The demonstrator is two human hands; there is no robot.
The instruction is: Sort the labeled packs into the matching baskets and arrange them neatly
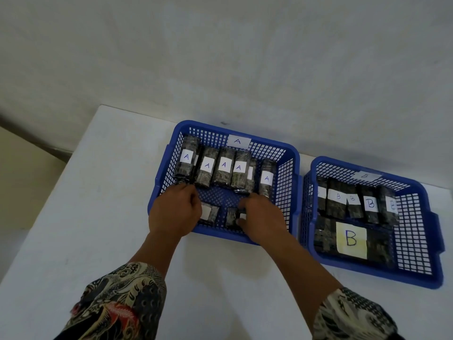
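Note:
Basket A is blue and holds a row of several dark packs with white "A" labels. My left hand reaches over its front rim, and its curled fingers pinch the near end of the leftmost A pack. My right hand is inside the basket at the front. Its thumb and forefinger pinch a small dark pack lying there. Another small pack lies beside my left hand, partly hidden. Basket B on the right holds several "B" packs and one large B pack.
Both baskets sit side by side on a white table, close to a white wall. The table's left edge drops off at the left. Patterned sleeves cover my forearms at the bottom of the view.

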